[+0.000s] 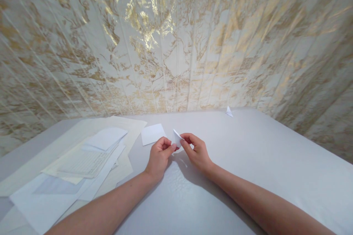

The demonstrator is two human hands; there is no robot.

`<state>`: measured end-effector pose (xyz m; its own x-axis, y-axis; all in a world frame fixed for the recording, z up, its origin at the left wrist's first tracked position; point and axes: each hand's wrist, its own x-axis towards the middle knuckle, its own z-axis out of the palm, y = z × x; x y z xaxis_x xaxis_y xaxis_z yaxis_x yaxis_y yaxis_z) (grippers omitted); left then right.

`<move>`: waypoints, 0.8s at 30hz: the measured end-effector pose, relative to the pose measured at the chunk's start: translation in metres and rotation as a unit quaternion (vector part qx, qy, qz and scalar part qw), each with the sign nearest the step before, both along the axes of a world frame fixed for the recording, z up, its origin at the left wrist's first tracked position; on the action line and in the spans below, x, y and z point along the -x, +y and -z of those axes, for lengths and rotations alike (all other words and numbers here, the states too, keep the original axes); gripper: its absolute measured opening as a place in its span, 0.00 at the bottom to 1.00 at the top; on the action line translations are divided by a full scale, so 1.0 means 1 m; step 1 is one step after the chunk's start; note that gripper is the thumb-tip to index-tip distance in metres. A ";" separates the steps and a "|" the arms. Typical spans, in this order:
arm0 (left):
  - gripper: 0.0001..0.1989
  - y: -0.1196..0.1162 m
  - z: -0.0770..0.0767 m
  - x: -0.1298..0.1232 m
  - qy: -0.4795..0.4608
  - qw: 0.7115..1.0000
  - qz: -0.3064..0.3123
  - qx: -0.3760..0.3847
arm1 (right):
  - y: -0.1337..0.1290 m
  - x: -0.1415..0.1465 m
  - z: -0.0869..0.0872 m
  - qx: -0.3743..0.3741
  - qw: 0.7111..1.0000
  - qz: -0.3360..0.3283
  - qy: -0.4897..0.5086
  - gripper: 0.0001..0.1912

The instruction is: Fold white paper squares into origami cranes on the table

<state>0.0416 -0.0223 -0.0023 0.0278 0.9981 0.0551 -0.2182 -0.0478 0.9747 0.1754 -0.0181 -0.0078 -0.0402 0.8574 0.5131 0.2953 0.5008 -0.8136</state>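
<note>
Between my hands, a little above the table, is a small folded piece of white paper (177, 138) with a pointed top. My left hand (160, 157) pinches its lower left side between thumb and fingers. On the right edge, my right hand (196, 151) grips the paper with thumb and forefinger. The fingers hide part of its lower side. Just behind my left hand lies a flat, squarish white paper (152, 134).
Loose sheets (82, 161), some with writing, lie in an overlapping pile on the left of the white table (264, 161). A small folded paper shape (229, 111) stands near the back edge. Behind hangs a gold-patterned curtain (176, 44).
</note>
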 end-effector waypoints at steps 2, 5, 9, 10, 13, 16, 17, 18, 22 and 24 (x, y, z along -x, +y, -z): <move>0.11 -0.002 -0.002 -0.001 -0.017 1.000 0.008 0.013 | 0.001 0.000 0.001 0.021 0.999 -0.011 0.025 0.09; 0.11 -0.004 -0.004 -0.003 -0.041 0.999 0.013 0.022 | 0.002 0.000 0.004 0.053 0.996 -0.026 0.068 0.11; 0.15 -0.002 -0.004 -0.001 -0.069 0.997 0.026 0.032 | 0.001 -0.002 0.006 0.049 0.995 -0.031 0.083 0.09; 0.16 -0.001 -0.004 0.000 -0.077 0.996 0.036 0.031 | 0.000 -0.003 0.006 0.049 0.995 -0.033 0.085 0.09; 0.20 0.002 -0.003 0.001 -0.098 0.994 0.049 0.001 | -0.001 -0.003 0.005 0.098 0.986 -0.047 0.125 0.08; 0.22 0.004 -0.005 0.001 -0.105 0.993 0.035 -0.034 | -0.001 -0.001 0.006 0.162 0.969 -0.069 0.176 0.08; 0.22 0.005 -0.006 0.001 -0.104 0.993 0.030 -0.041 | 0.000 -0.001 0.006 0.170 0.965 -0.075 0.184 0.08; 0.21 0.005 -0.007 0.000 -0.101 0.993 0.026 -0.046 | 0.000 -0.001 0.007 0.172 0.964 -0.077 0.186 0.08; 0.19 0.005 -0.010 -0.002 -0.080 0.995 -0.006 -0.062 | 0.003 -0.006 0.007 0.143 0.978 -0.064 0.140 0.10; 0.17 0.006 -0.009 -0.002 -0.062 0.995 -0.032 -0.071 | 0.004 -0.009 0.007 0.121 0.986 -0.053 0.099 0.11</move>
<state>0.0437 -0.0160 0.0069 -0.0515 0.9796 0.1944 -0.3280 -0.2004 0.9232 0.1844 -0.0143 -0.0150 -0.0548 0.9524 0.2999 0.0750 0.3034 -0.9499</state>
